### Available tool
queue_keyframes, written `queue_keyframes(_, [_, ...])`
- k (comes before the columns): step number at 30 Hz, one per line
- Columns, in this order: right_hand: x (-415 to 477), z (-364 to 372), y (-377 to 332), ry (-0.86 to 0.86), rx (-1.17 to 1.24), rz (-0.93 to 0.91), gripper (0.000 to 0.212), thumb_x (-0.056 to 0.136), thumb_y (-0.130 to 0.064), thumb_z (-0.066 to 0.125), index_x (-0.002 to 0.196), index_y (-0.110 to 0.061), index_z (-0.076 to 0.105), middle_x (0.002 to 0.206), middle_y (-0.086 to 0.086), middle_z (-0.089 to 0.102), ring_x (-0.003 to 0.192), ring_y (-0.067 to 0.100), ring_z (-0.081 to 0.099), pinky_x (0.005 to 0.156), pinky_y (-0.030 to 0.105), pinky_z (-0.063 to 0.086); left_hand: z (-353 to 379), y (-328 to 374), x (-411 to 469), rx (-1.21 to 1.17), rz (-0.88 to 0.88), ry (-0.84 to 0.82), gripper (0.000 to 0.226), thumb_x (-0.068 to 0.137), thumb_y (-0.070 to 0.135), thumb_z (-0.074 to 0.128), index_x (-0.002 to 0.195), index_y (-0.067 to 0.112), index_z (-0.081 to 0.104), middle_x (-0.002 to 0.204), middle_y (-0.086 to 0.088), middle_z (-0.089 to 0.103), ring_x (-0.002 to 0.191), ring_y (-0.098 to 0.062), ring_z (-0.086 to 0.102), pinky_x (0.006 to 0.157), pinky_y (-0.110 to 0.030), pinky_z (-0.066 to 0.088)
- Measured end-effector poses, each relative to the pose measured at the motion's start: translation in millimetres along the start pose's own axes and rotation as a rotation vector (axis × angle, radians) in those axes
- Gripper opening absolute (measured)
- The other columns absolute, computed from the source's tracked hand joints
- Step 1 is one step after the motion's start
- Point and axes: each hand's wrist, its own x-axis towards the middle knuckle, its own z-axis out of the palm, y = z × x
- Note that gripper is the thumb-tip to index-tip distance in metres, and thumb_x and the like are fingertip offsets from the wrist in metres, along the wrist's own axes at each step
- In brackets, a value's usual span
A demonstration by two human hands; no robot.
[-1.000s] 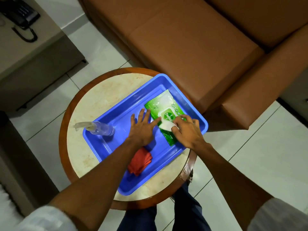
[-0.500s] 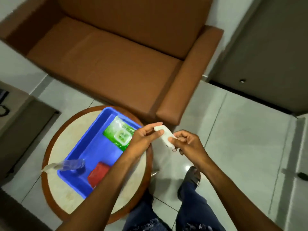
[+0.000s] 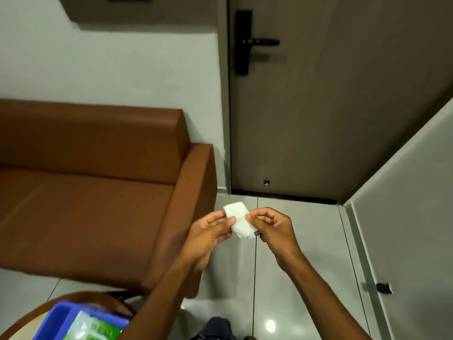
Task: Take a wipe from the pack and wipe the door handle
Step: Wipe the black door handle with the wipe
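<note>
A folded white wipe [image 3: 239, 220] is held between both hands above the tiled floor. My left hand [image 3: 208, 233] pinches its left edge and my right hand [image 3: 273, 227] grips its right end. The green wipe pack [image 3: 94, 328] lies in a blue tray [image 3: 57, 320] at the bottom left, partly cut off by the frame. The black lever door handle [image 3: 261, 42] sits on a black lock plate high on the grey door [image 3: 331, 106], well above and beyond my hands.
A brown leather sofa [image 3: 98, 192] fills the left, its armrest close to my left hand. The tray rests on a round wood-rimmed table [image 3: 31, 317]. A grey wall [image 3: 416, 217] closes the right side. Glossy floor tiles lead to the door.
My view has swung up and right from the table toward the door. Both hands lifted the wipe off the pack and carried it away; the door handle has come into view.
</note>
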Motion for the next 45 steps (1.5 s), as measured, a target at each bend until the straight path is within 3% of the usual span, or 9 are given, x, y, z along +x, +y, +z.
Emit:
queue_keyframes(8, [125,-12,-63,-0.094,-0.015,-0.071,0.018,0.081,-0.027,0.072,0.098,-0.022,0.072,0.085,-0.009,0.074,0.073,-0.001,0.067,0.056,0.011,0.048,19,80,128,0.200,0.181,-0.129,0.028,0.077,0.015,0.073,0.103,0.006,0.069,0.097,-0.013,0.075,0.088,-0.022,0.072,0.074,-0.025,0.058])
queue_keyframes(16, [290,15,-141,0.178,0.002,-0.255,0.017,0.077,-0.010,0.076,0.093,-0.012,0.070,0.089,0.003,0.075,0.077,0.013,0.072,0.059,0.019,0.054,39,201,295,0.542,0.399,-0.052,0.015,0.079,0.021,0.075,0.090,0.012,0.070,0.088,-0.004,0.074,0.076,-0.011,0.071,0.066,-0.017,0.056])
queue_keyframes(19, [339,14,-169,0.325,0.026,-0.301,0.014,0.078,-0.002,0.073,0.091,-0.006,0.072,0.081,0.005,0.075,0.071,0.019,0.071,0.057,0.015,0.053,52,244,340,0.741,0.551,-0.043,0.024,0.082,0.030,0.073,0.105,0.025,0.067,0.106,0.010,0.069,0.098,-0.008,0.066,0.083,-0.017,0.052])
queue_keyframes(21, [364,4,-187,0.520,-0.072,-0.408,0.006,0.081,-0.005,0.071,0.085,-0.009,0.071,0.074,0.004,0.072,0.068,0.019,0.068,0.057,0.008,0.048,55,270,366,0.967,0.769,0.090,0.043,0.087,0.039,0.065,0.127,0.031,0.055,0.127,0.017,0.051,0.124,-0.005,0.046,0.104,-0.025,0.039])
queue_keyframes(24, [395,-15,-220,0.849,-0.469,-0.701,0.006,0.080,-0.008,0.072,0.082,-0.012,0.068,0.077,0.005,0.068,0.066,0.015,0.063,0.063,0.004,0.041,56,310,400,1.191,1.163,0.385,0.050,0.090,0.040,0.056,0.137,0.025,0.046,0.152,-0.001,0.036,0.143,-0.019,0.024,0.115,-0.046,0.023])
queue_keyframes(28, [441,-25,-244,0.966,-0.783,-1.024,0.014,0.078,0.002,0.067,0.091,-0.001,0.067,0.095,0.013,0.068,0.087,0.022,0.063,0.079,0.024,0.052,64,369,439,1.317,1.477,0.669,0.056,0.091,0.041,0.052,0.141,0.021,0.040,0.156,-0.015,0.028,0.146,-0.026,0.016,0.117,-0.053,0.015])
queue_keyframes(33, [490,-20,-226,0.990,-0.946,-1.056,0.018,0.088,-0.006,0.055,0.097,-0.001,0.070,0.099,0.016,0.071,0.088,0.029,0.064,0.074,0.041,0.056,59,437,479,1.268,1.616,0.925,0.065,0.093,0.045,0.045,0.149,0.020,0.022,0.154,-0.019,0.025,0.144,-0.029,0.016,0.117,-0.051,0.007])
queue_keyframes(37, [501,-13,-202,0.982,-0.947,-1.046,0.026,0.093,-0.012,0.056,0.116,-0.004,0.064,0.119,0.017,0.065,0.113,0.024,0.054,0.093,0.036,0.045,49,440,497,1.322,1.688,0.974,0.065,0.096,0.048,0.034,0.150,0.017,0.015,0.152,-0.015,0.020,0.143,-0.030,0.017,0.119,-0.047,0.000])
queue_keyframes(45, [502,25,-184,0.867,-1.100,-0.912,0.061,0.078,-0.002,0.038,0.139,-0.006,0.040,0.143,0.017,0.041,0.134,0.030,0.037,0.097,0.047,0.041,48,441,505,1.270,1.713,1.001,0.071,0.096,0.051,0.026,0.150,0.014,-0.001,0.153,-0.013,0.018,0.148,-0.016,-0.006,0.120,-0.047,0.001])
